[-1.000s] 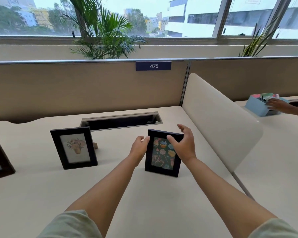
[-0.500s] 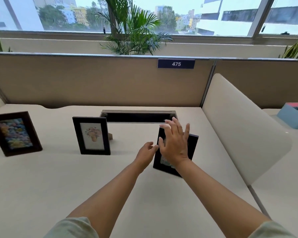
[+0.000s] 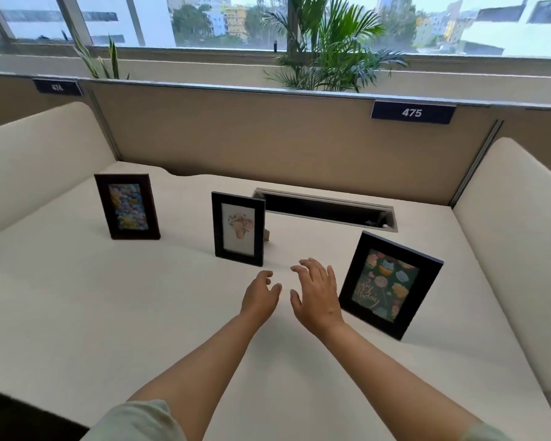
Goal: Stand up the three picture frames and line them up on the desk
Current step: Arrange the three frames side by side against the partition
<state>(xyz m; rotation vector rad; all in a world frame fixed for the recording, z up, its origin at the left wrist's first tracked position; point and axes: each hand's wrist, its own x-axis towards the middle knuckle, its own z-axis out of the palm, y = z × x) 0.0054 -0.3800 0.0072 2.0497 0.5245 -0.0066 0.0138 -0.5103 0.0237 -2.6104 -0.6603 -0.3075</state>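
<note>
Three picture frames stand upright on the cream desk (image 3: 77, 307). At the left is a dark brown frame (image 3: 127, 206) with a colourful flower picture. In the middle is a black frame (image 3: 238, 228) with a pale bouquet print. The black frame (image 3: 389, 284) on the right shows cupcakes on dark green, and it stands nearer to me than the other two. My left hand (image 3: 261, 295) and my right hand (image 3: 317, 294) hover side by side between the middle and right frames. Both hold nothing, fingers apart, touching no frame.
An open cable slot (image 3: 325, 209) is sunk into the desk behind the frames. Cream padded dividers (image 3: 519, 224) flank the desk on both sides, and a tan partition (image 3: 283, 138) with a "475" label closes the back. Plants stand on the window sill behind.
Both hands have let go of the cupcake frame and drawn back to its left. The frame now stands alone. The view has swung left, bringing all three frames into sight.
</note>
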